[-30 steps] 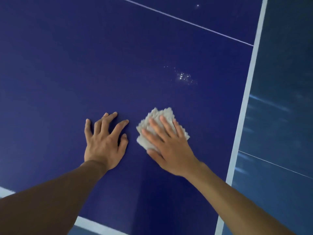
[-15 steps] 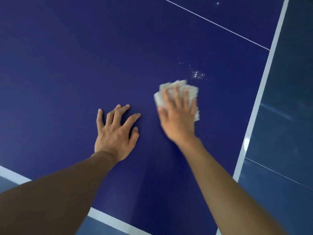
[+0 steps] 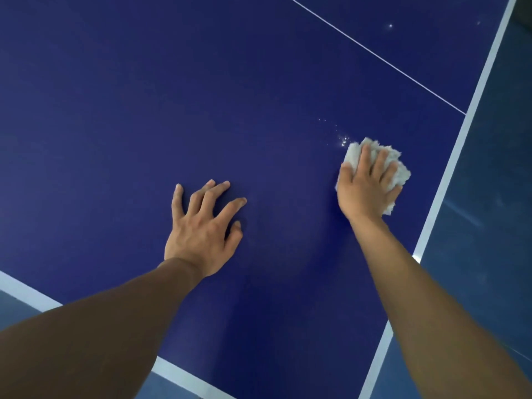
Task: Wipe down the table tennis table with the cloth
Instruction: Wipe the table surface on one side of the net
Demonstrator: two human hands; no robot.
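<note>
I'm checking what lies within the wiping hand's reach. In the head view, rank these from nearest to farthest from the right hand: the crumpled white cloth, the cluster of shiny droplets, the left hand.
1. Crumpled white cloth: directly under the right hand.
2. Cluster of shiny droplets: just beyond the cloth's upper left corner.
3. Left hand: flat on the blue table tennis table, well off to the left.

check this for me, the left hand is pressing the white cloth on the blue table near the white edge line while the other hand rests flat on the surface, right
Not quite: the head view shows the right hand pressing the white cloth on the blue table near the white edge line. The left hand is the one resting flat and bare on the surface.
</note>
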